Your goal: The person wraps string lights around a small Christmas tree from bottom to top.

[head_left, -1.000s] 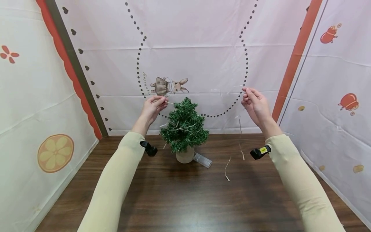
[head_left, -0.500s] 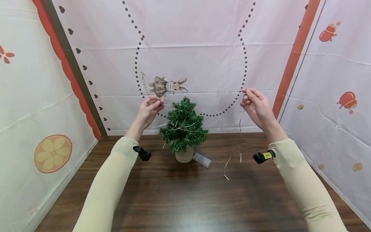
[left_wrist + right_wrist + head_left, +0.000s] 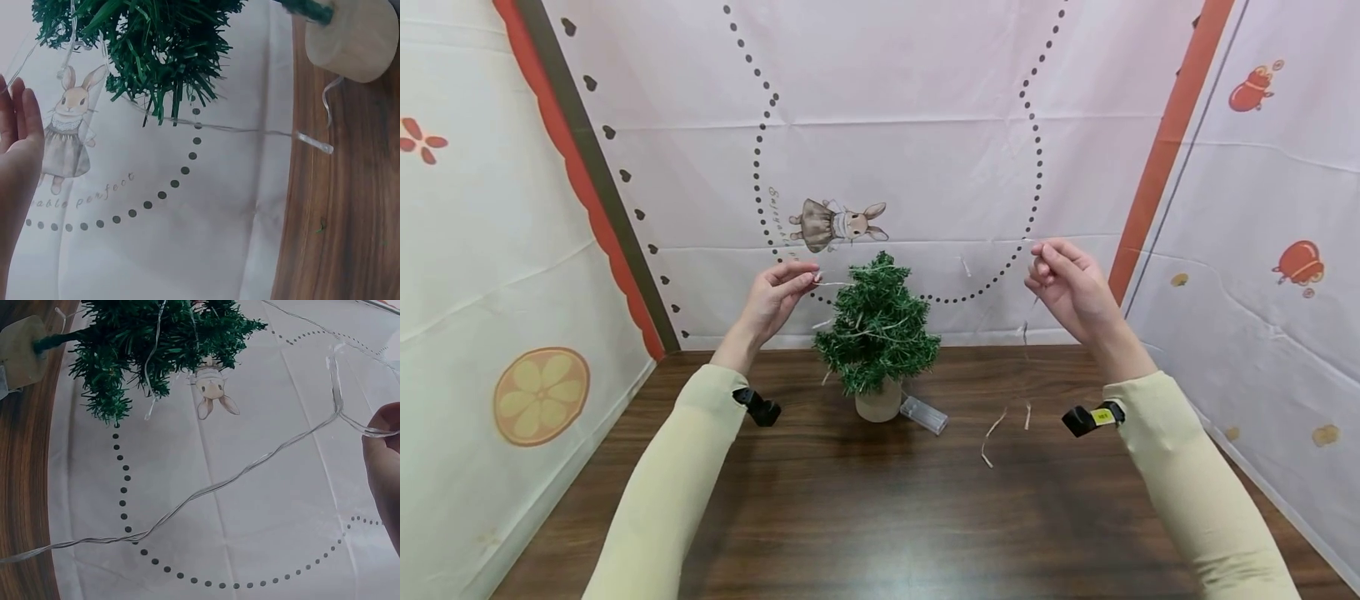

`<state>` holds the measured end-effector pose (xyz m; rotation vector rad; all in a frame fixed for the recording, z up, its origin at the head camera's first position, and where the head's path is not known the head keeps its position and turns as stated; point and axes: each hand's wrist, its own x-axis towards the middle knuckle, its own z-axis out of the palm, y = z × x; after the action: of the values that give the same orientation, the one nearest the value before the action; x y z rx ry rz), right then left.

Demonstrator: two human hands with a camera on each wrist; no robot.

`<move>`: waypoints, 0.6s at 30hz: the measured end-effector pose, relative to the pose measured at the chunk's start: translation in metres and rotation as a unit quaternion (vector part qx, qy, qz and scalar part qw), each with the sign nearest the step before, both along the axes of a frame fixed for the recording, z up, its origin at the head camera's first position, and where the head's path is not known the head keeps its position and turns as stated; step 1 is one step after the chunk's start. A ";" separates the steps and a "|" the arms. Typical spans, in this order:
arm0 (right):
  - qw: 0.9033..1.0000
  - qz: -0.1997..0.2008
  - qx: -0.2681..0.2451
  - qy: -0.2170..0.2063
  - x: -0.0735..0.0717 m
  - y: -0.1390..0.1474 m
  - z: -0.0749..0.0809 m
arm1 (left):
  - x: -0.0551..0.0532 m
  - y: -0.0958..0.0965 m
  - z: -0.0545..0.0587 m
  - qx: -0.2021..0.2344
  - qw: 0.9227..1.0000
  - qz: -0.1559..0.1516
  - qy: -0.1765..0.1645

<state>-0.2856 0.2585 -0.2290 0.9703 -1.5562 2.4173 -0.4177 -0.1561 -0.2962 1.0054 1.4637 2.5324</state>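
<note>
A small green artificial Christmas tree [image 3: 880,333] stands upright in a pale round base. A clear string of fairy lights [image 3: 250,467] is wound about its branches, and one bulb [image 3: 315,144] sticks out low on the tree. Left of the treetop, my left hand [image 3: 772,297] pinches the string between thumb and fingers; only part of that hand [image 3: 19,137] shows in the left wrist view. My right hand [image 3: 1070,282], raised well to the right, pinches a further stretch, from which a loose length hangs towards the table. The wire between the hands is faint.
A clear battery box [image 3: 925,415] lies beside the tree's base. Wire ends with bulbs [image 3: 988,450] are on or just above the brown wooden table [image 3: 880,517], right of the box. Printed cloth [image 3: 910,167] stands behind and on both sides.
My left hand has moved left and slightly down, drawing the string across the treetop. The right hand has dropped a little and shifted right, and the hanging length has swung and sunk.
</note>
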 end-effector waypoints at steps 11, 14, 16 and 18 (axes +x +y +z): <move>0.993 0.105 0.034 0.042 0.005 0.007 -0.014 | 0.013 -0.015 -0.008 -0.080 0.995 -0.001 0.061; 0.990 0.131 0.035 0.046 0.005 0.011 -0.021 | 0.016 -0.017 -0.010 -0.105 0.992 0.004 0.072; 0.987 0.147 0.035 0.048 0.006 0.012 -0.026 | 0.018 -0.019 -0.011 -0.121 0.989 0.010 0.082; 0.985 0.163 0.031 0.048 0.006 0.014 -0.030 | 0.020 -0.020 -0.013 -0.122 0.988 0.016 0.093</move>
<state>-0.2799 0.2723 -0.2593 1.4343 -1.5528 2.4902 -0.3972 -0.1760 -0.3088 1.2097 1.7981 2.2565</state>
